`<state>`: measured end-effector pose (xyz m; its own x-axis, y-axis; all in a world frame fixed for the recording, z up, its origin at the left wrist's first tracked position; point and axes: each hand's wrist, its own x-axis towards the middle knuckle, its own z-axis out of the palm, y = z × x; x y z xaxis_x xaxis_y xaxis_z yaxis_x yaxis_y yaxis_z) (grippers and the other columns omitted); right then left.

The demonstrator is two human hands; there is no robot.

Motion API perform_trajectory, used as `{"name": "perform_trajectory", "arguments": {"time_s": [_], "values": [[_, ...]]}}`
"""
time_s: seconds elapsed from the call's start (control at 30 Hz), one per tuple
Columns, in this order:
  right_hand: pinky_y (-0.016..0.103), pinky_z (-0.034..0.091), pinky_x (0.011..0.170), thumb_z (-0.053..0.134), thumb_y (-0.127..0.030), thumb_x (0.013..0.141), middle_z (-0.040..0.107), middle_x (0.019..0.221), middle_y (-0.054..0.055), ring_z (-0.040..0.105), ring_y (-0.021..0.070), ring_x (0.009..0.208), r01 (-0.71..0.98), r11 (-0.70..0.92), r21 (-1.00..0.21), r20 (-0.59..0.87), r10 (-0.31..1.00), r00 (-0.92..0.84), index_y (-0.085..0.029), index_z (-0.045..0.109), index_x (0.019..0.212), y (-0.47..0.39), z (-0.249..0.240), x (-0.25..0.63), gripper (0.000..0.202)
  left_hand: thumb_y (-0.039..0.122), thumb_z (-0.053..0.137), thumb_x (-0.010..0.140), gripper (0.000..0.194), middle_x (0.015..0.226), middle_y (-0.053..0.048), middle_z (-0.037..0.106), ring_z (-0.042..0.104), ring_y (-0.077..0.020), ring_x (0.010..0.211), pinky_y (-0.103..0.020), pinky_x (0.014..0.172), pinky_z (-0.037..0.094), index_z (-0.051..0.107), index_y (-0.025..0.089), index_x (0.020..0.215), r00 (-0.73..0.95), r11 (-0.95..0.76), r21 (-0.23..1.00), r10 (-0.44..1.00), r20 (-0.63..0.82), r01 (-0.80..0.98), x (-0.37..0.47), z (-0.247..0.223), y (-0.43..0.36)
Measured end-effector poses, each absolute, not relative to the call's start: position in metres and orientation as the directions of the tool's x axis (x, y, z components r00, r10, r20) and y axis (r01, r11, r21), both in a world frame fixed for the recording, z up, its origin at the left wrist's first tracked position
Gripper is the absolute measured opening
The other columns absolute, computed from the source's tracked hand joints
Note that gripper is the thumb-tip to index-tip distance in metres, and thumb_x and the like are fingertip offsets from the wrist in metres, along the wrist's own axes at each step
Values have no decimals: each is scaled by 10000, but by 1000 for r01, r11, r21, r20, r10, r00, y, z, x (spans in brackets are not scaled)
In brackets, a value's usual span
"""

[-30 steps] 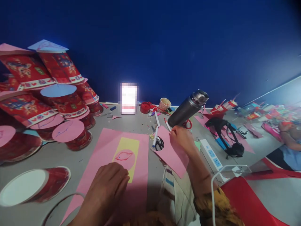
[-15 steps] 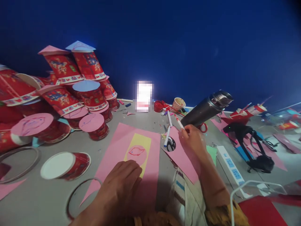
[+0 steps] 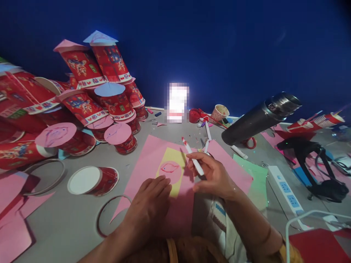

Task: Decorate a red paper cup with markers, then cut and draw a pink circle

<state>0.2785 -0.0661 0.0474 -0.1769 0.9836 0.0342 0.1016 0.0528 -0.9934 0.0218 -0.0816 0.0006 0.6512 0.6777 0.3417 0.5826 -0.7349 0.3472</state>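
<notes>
My left hand (image 3: 153, 197) lies with its fingers stretched over the lower edge of a pink paper circle (image 3: 175, 172). On the circle is a red outline shaped like a fish with a small blue dot. Beneath it are a yellow paper strip (image 3: 167, 155) and a large pink sheet (image 3: 149, 149). My right hand (image 3: 215, 175) grips a white marker (image 3: 196, 162) between thumb and fingers, its red end pointing up and away. That marker is held just right of the yellow strip. Another white marker (image 3: 207, 130) lies beyond my right hand.
Red paper cups (image 3: 112, 64) with paper tops are stacked at the left, and one cup (image 3: 85, 179) lies on its side nearer. A dark metal flask (image 3: 255, 118) leans at the right. Near it are a power strip (image 3: 285, 191) and a black headset-like frame (image 3: 298, 164).
My right hand has brought the marker leftward and nearer, from beside the flask to beside the yellow strip. My left hand still rests on the paper. The camera view has shifted.
</notes>
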Motion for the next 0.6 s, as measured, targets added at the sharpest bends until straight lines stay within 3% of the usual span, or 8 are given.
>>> {"name": "perform_trajectory", "arguments": {"time_s": [0.1,0.17,0.27,0.37,0.6], "values": [[296,603,710,744,-478,942,743,906,42,709,173,774,244,89,-966,99,995,26,-234,757,1080,-65,35,269,281,42,513,903,329,1153,-92,789,724,-285,1121,-473,954,579,657,173,1168,654,-738,367,673,345,566,24,2,-79],[312,607,711,607,-439,1028,754,845,37,720,180,735,350,129,-928,170,981,88,-238,748,1059,-64,27,267,248,60,522,931,291,1150,-94,783,720,-279,1091,-467,941,578,665,169,1159,654,-736,388,673,344,554,24,4,-78],[384,615,865,552,-372,1050,799,929,70,766,232,888,545,245,-802,290,957,-3,-251,745,1105,-61,16,265,234,94,542,976,258,1196,-101,773,709,-275,1101,-454,957,566,667,166,1190,657,-742,392,667,352,544,22,6,-78],[405,600,928,515,-273,1052,800,1035,103,753,254,1002,632,338,-698,355,929,-104,-241,721,1150,-59,8,259,231,105,549,988,262,1226,-107,770,702,-286,1137,-458,990,556,667,167,1214,666,-756,351,654,360,552,21,5,-79],[419,588,954,465,-172,1017,735,1110,122,713,254,1044,683,279,-675,320,945,-70,-215,612,1303,-51,-5,244,324,84,564,965,273,1273,-139,759,693,-307,1190,-486,1044,550,682,145,1204,700,-756,307,653,290,578,23,4,-82]]}}
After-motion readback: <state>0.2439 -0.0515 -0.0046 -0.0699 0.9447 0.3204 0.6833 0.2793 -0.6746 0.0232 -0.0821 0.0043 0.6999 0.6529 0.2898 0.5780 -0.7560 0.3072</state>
